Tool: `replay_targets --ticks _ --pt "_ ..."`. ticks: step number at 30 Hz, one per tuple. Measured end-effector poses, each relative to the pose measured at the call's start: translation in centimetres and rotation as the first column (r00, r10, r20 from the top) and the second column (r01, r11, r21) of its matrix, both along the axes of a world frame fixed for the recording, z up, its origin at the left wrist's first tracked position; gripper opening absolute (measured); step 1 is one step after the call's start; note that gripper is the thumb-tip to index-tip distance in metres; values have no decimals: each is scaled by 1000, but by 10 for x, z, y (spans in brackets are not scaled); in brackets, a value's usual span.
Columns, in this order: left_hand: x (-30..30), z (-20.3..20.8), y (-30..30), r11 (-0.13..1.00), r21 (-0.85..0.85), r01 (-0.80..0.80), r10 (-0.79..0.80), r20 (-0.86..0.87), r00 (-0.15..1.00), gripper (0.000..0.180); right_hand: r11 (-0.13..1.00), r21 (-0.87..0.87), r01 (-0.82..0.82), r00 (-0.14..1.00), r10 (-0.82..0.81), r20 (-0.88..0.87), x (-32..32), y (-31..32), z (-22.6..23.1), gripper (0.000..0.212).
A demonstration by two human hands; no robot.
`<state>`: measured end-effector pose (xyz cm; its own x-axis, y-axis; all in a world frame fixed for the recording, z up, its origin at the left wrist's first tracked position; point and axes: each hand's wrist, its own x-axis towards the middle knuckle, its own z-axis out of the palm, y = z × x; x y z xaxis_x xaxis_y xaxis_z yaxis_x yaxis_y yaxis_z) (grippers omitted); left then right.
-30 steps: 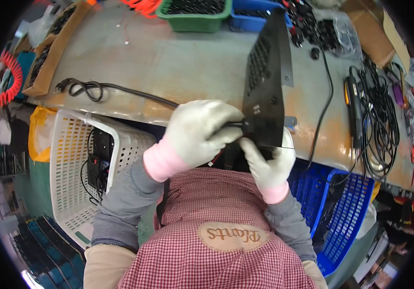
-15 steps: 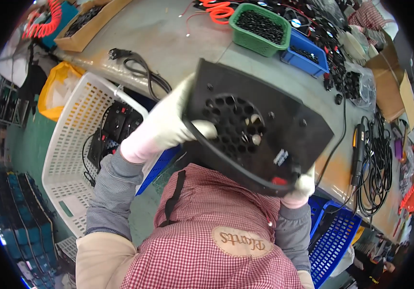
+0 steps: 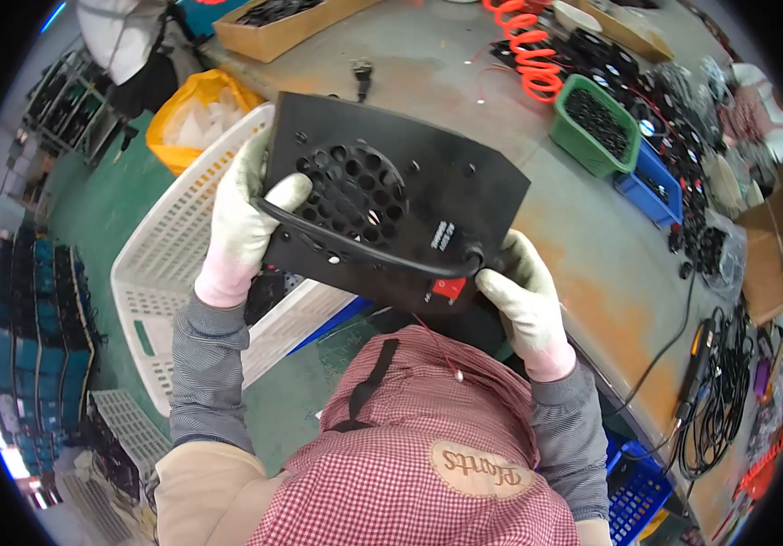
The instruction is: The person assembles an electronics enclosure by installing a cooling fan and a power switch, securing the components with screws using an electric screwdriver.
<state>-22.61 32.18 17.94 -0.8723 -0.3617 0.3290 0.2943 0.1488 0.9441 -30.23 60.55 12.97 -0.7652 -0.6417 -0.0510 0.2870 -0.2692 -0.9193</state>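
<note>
Black perforated metal fan panel held above the bench: left hand grips nine o'clock edge, right hand grips four o'clock corner; its loose black cord could snag.

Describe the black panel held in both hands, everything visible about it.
The black panel is a flat, matte sheet, seemingly metal, with a round grille of holes, small screw holes, a red switch near its lower edge and a pale label. A black cable runs across its face to a bushing. It is held tilted above the worktable's edge; the gloved left hand grips its left edge and the cable, the gloved right hand its lower right corner.
</note>
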Motion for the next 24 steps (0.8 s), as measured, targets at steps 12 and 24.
replay_targets --ticks 12,24 --pt "163 65 -140 700 -152 -698 700 -48 712 52 993 122 -7 999 14 -53 12 8 -4 14" --pt "190 -290 -298 468 -805 365 847 527 76 93 906 362 221 973 -230 -19 57 87 -15 18"
